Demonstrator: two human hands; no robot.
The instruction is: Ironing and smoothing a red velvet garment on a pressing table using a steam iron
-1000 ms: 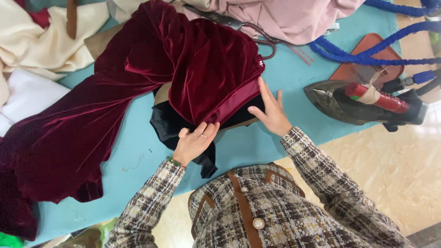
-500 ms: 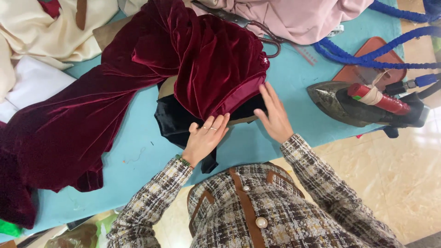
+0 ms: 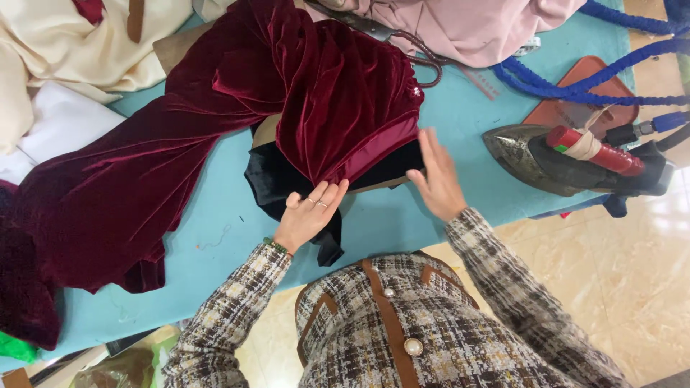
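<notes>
Smoothing the velvet point(image 3: 338, 108) hem over the black cloth point(image 3: 277, 183) on the table point(image 3: 215, 237), looks like: your left hand point(image 3: 309, 215) lies flat, fingers spread, gripping nothing. Right hand point(image 3: 435, 179) is open too, hovering at the edge. Next you'd probably want both palms pressing that fold down evenly.

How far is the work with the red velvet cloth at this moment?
Done: the dark red velvet lies spread over the blue table, its folded edge over black fabric. In hand: left hand presses that edge, right hand lies flat beside it. Left: the iron stands apart, untouched.
</notes>
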